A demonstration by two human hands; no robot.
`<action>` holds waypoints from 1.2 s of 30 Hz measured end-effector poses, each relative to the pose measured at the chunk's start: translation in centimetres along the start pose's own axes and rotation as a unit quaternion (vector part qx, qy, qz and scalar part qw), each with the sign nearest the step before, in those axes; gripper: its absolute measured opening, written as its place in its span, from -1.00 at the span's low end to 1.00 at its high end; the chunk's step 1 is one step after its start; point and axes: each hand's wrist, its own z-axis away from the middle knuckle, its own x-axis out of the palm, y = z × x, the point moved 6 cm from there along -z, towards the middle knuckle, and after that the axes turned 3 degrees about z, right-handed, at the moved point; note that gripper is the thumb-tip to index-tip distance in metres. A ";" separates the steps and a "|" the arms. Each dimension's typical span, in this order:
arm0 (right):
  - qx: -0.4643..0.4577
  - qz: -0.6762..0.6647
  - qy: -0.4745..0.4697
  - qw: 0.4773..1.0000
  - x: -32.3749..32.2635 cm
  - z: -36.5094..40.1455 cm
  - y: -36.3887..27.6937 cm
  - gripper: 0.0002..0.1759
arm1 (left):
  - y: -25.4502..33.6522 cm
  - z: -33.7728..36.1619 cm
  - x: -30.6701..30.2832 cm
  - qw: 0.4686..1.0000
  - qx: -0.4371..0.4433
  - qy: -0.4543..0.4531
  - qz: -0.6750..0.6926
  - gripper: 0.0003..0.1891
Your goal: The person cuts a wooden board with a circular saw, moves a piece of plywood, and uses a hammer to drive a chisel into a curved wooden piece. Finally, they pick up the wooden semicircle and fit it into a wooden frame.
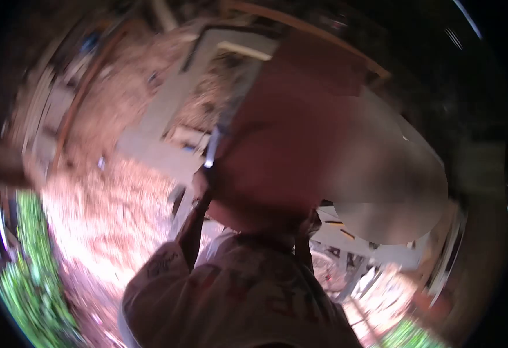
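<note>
A large dark red panel (300, 127) fills the middle of the head view, its near edge close to my chest. My left hand (200, 182) is closed at the panel's left edge, beside a shiny metallic strip (212, 148). Around the near right edge of the panel my right hand (307, 223) is closed, partly in shadow. Both forearms reach forward from a printed light shirt. Motion blur hides the fingertips.
Right of the panel is a blurred grey-brown rounded surface (393, 174). A grey frame-like surface (155, 145) lies to the left, over reddish ground (109, 214). Long boards (51, 110) are farther left. Green plants (36, 278) show at lower left.
</note>
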 end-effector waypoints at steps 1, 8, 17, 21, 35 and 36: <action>-0.031 -0.010 -0.008 0.999 -0.3 0.2 0.3 -0.62 | -0.6 1.3 -1.1 0.999 -0.002 0.024 0.023 -0.69; -0.116 -0.122 -0.073 0.983 -5.3 4.6 -3.1 -0.66 | -4.8 15.2 -11.2 0.989 0.010 0.133 0.067 -0.49; -0.005 -0.213 -0.253 0.944 -11.8 19.0 -12.8 -0.38 | -18.6 37.7 -23.1 0.954 -0.168 0.215 0.123 -0.40; -0.020 -0.267 -0.337 0.902 -10.5 24.5 -16.6 -0.36 | -24.2 43.3 -27.3 0.932 -0.199 0.287 0.102 -0.39; -0.107 -0.187 -0.462 0.860 -1.1 47.4 -26.3 -0.43 | -48.2 46.6 -40.9 0.858 -0.285 0.409 0.122 -0.42; -0.105 -0.174 -0.475 0.856 0.4 50.2 -27.6 -0.44 | -50.1 46.5 -42.7 0.858 -0.300 0.406 0.095 -0.42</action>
